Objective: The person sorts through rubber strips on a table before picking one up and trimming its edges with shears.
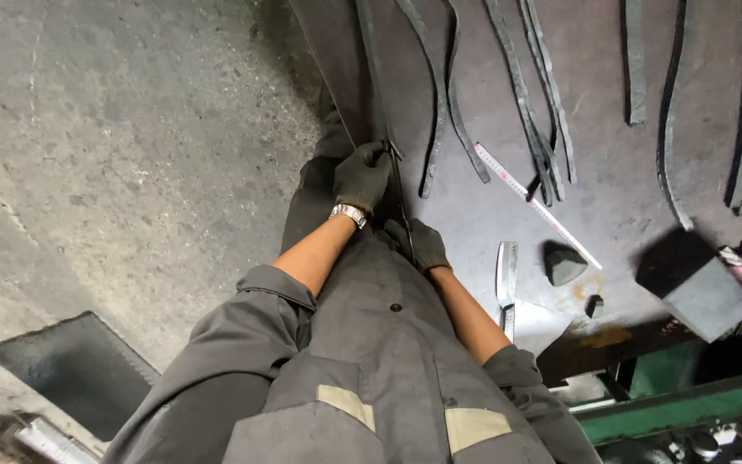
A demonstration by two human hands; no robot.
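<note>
Here, a broad dark steel plate [611, 198] is seen lying flat, and everything else is placed relative to it. Off its left edge, bare grey concrete floor [113, 155] is spread out. The plate's near edge is overlapped by the person's grey work overalls [371, 361], with pale strips at the lower front.

Across the far part of the plate, many thin curved metal strips [526, 94] are laid out, some touching one another. At the plate's near right corner, a dark square block [706, 296] is set, and a green machine frame [689, 404] is seen just beyond that corner. A white folding rule [536, 203] is laid slantwise in the plate's middle, below the strips. A steel square [506, 283] is laid near the plate's near edge, with a grey angular lump [563, 265] just beside it and a smaller dark piece [594, 305] near that.

Along the plate's left edge, one long narrow offcut strip [377, 94] is being handled. Its nearer stretch is gripped by the gloved left hand [362, 176], fingers closed around it, a metal wristwatch [349, 214] being worn at that wrist. Closer to the body, the same strip is clasped by the gloved right hand [422, 245], at the plate's near edge.
</note>
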